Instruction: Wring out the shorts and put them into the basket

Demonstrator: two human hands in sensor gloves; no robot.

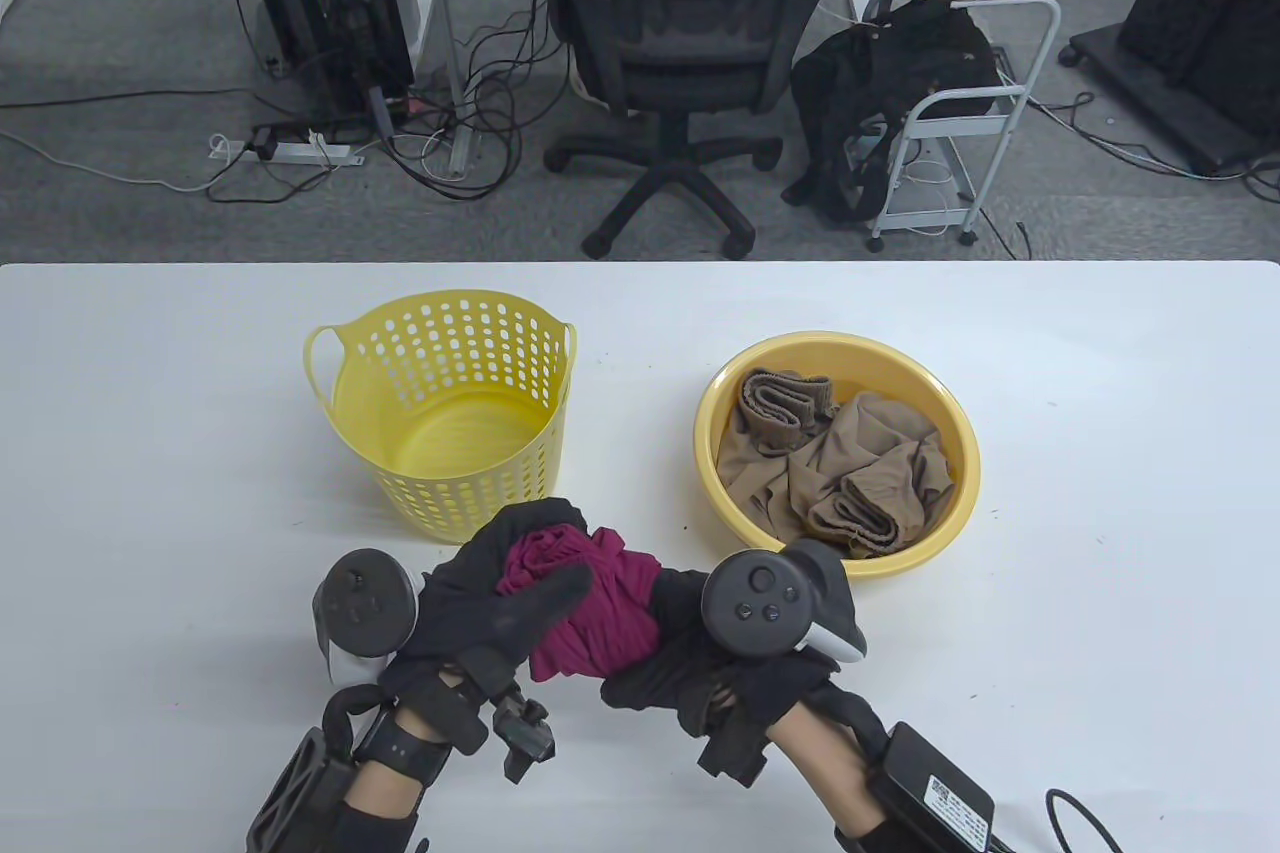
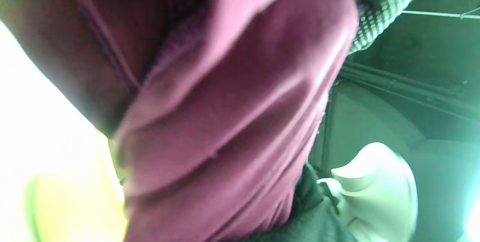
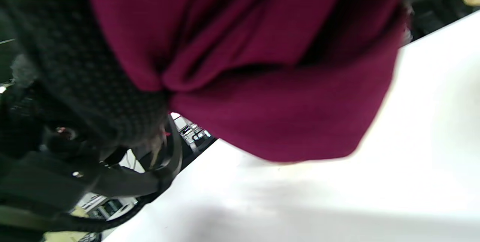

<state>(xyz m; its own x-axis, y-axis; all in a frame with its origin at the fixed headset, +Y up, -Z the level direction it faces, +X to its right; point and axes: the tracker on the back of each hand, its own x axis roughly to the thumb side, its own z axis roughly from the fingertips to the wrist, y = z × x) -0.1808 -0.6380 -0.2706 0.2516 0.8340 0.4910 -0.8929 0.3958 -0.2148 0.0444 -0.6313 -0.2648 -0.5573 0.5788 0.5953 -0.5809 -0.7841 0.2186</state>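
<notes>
Bunched maroon shorts (image 1: 590,608) are held between both gloved hands above the table's front edge. My left hand (image 1: 505,583) wraps round their left end, fingers and thumb curled over the cloth. My right hand (image 1: 690,658) grips the right end from below. The maroon cloth (image 2: 232,122) fills the blurred left wrist view, and in the right wrist view the shorts (image 3: 270,66) hang just above the white table. An empty yellow perforated basket (image 1: 450,418) stands just behind the hands, to the left.
A yellow round basin (image 1: 955,483) with crumpled tan garments (image 1: 840,473) sits at the right, close to my right hand. The white table (image 1: 1100,593) extends to both sides. An office chair (image 1: 680,63) and a cart stand on the floor beyond.
</notes>
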